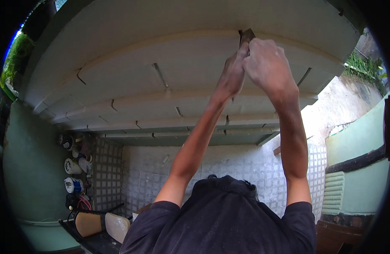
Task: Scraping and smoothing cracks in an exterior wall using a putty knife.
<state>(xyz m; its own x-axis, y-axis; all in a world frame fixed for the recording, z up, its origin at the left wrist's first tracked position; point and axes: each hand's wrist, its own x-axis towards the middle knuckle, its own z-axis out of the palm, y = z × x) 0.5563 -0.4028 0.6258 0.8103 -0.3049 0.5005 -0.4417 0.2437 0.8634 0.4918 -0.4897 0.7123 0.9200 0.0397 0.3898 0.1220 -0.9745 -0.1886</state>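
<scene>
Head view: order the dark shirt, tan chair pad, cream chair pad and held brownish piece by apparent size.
1. Dark shirt
2. Tan chair pad and cream chair pad: too alike to rank
3. Held brownish piece, partly hidden

I'm at what looks like a home's porch, green wall (38,148) to my left, tiled floor (108,165), buckets (73,166), seats (88,224), plants (364,70) growing outside

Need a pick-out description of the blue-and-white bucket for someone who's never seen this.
Start at the green wall on the picture's left. Along its right edge, the blue-and-white bucket appears just below a whitish bucket and above a reddish hose. Its blue band sets it apart from both.
</scene>
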